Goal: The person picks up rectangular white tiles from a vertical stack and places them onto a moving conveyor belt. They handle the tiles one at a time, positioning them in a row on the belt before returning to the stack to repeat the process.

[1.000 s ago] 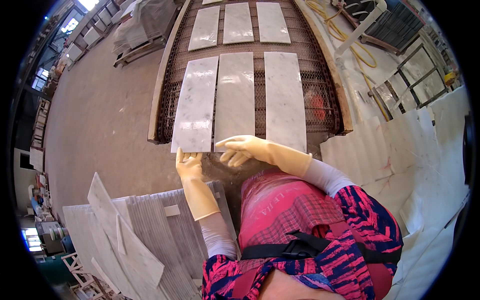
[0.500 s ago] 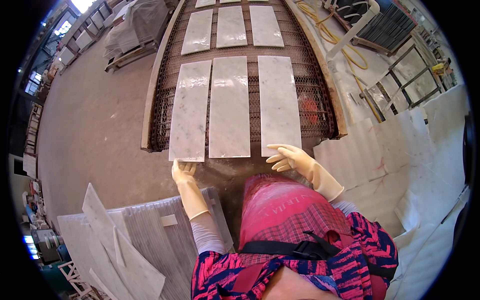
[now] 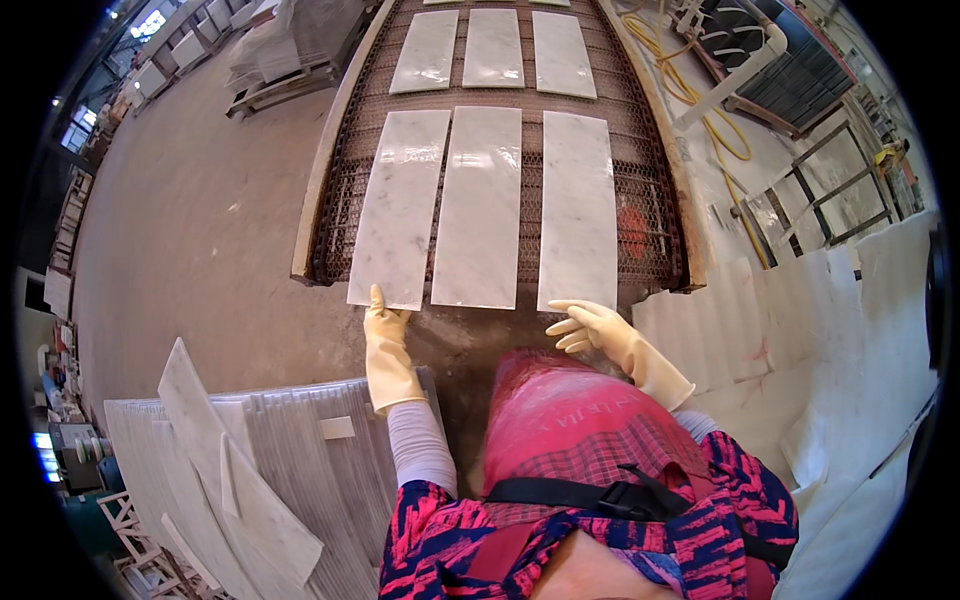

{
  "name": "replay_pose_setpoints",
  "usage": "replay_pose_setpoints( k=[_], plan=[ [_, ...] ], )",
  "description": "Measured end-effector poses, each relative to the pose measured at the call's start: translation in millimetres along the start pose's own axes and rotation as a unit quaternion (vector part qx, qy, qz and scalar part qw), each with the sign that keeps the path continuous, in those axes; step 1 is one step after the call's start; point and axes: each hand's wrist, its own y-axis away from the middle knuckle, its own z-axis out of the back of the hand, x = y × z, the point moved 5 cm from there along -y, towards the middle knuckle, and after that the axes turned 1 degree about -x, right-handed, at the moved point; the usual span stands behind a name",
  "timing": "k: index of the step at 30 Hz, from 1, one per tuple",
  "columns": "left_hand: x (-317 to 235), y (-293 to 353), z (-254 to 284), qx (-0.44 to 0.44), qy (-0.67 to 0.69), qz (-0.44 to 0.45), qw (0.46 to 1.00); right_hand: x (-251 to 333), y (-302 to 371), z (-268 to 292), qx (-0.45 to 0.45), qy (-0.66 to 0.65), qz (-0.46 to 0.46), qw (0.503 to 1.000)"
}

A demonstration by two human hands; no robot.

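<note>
Three long white-grey marble tiles lie side by side on a mesh conveyor (image 3: 640, 200), their near ends jutting past its end. My left hand (image 3: 388, 340), in a cream rubber glove, pinches the near edge of the left marble tile (image 3: 400, 205), thumb on top and fingers underneath. Beside it lies the middle marble tile (image 3: 478, 210), touched by neither hand. My right hand (image 3: 595, 332), gloved alike, is at the near edge of the right marble tile (image 3: 578, 210) with its fingers apart; whether it touches the tile I cannot tell.
More tiles (image 3: 493, 50) lie farther up the conveyor. Left of me, loose stone pieces (image 3: 240, 470) lean on a stack of slabs (image 3: 320, 455). White foam sheets (image 3: 700, 330) cover the right side. Behind them are a metal frame (image 3: 840, 185) and a yellow hose (image 3: 715, 135).
My left hand has brought its thumb over the left tile's edge. The tiles sit slightly farther right and higher in the picture. My right hand stays near the right tile's edge.
</note>
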Motion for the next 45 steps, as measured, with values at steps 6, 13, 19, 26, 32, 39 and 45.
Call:
replay_pose_setpoints(
  k=[6,13,19,26,32,39,45],
  plan=[
    [11.8,-0.6,-13.1,0.030,0.087,-0.103,0.990,0.3,-0.6,6.6,-0.015,0.011,0.005,1.000],
    [27.3,-24.8,0.5,0.000,0.128,-0.137,0.982,-5.8,-4.8,11.0,-0.021,-0.004,0.008,1.000],
    [27.2,-31.4,-4.5,-0.073,0.156,-0.065,0.983,-7.5,-6.7,1.0,-0.016,0.010,-0.012,1.000],
    [6.6,-21.6,-24.0,-0.112,0.141,-0.072,0.981,-16.7,-1.7,1.2,-0.033,0.023,-0.028,0.999],
    [9.1,-32.9,-13.1,-0.097,0.126,-0.090,0.983,-8.1,-7.9,-6.6,-0.023,0.025,-0.022,0.999],
    [-0.5,7.3,-33.3,-0.174,-0.085,-0.117,0.974,-9.0,-6.7,-2.2,-0.027,0.037,-0.026,0.999],
    [48.3,56.1,-65.1,-0.096,-0.140,0.017,0.985,-14.1,-2.3,5.4,-0.044,0.021,-0.027,0.998]
  ],
)
